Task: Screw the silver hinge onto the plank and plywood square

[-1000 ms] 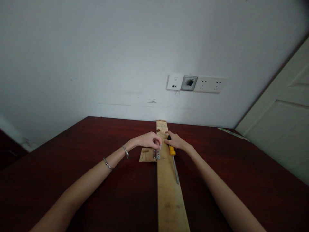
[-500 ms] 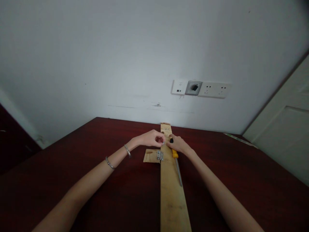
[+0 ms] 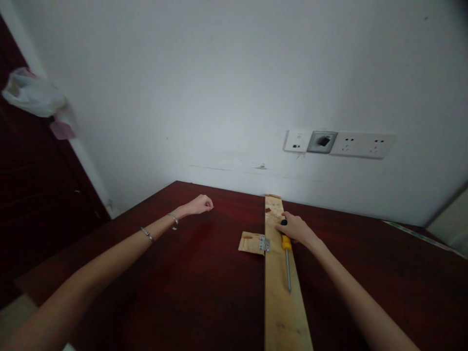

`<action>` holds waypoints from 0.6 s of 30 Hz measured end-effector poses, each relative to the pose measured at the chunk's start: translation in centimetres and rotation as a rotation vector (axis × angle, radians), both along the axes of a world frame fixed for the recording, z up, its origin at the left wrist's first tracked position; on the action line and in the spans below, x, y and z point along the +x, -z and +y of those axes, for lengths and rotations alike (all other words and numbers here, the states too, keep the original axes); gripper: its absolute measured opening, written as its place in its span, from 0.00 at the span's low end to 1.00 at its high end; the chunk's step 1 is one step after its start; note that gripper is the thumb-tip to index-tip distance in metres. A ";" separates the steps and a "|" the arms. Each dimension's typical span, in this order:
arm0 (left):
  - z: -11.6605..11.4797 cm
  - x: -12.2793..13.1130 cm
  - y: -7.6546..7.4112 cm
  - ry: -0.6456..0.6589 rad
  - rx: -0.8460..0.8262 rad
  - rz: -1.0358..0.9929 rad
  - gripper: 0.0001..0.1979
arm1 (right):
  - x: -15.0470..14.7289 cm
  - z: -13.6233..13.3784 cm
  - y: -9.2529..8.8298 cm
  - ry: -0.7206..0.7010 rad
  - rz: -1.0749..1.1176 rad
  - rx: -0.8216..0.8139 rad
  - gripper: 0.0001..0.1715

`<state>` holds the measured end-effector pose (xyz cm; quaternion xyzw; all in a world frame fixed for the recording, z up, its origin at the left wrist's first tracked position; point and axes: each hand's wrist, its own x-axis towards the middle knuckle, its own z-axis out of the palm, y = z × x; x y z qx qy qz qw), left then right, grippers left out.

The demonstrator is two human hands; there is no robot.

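My left hand (image 3: 199,204) hovers over the dark red tabletop, left of the plank, its fingertips pinched together. Whatever it pinches, if anything, is too small to make out. My right hand (image 3: 298,228) is closed around the black end of a screwdriver (image 3: 287,243) with a yellow handle. The screwdriver's metal shaft points toward me, over the long wooden plank (image 3: 285,297). A metal hinge (image 3: 264,243) joins the plank's left edge to a small wooden piece (image 3: 250,242).
The dark red table (image 3: 190,282) meets a white wall carrying a row of sockets (image 3: 361,145). A flat, pale green-edged strip (image 3: 420,235) lies at the far right. On the left, a white plastic bag (image 3: 34,95) hangs by a dark door.
My left hand has moved away from the plank to the left, still pinched. My right hand stays at the screwdriver's handle. The view has swung left.
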<state>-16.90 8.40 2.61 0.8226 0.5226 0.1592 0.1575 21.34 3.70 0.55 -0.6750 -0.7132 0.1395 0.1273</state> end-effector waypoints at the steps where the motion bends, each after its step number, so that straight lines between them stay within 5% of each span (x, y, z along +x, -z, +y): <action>1: -0.2 -1.5 0.1 -0.036 0.009 0.017 0.07 | 0.0 0.0 0.0 -0.001 0.004 -0.002 0.32; 8: -2.2 -8.8 0.9 -0.194 -0.011 0.153 0.06 | 0.0 0.1 0.3 0.006 0.023 -0.023 0.30; 18: -2.0 -10.7 2.0 -0.181 -0.043 0.265 0.08 | -0.1 0.3 0.2 0.016 -0.011 -0.039 0.28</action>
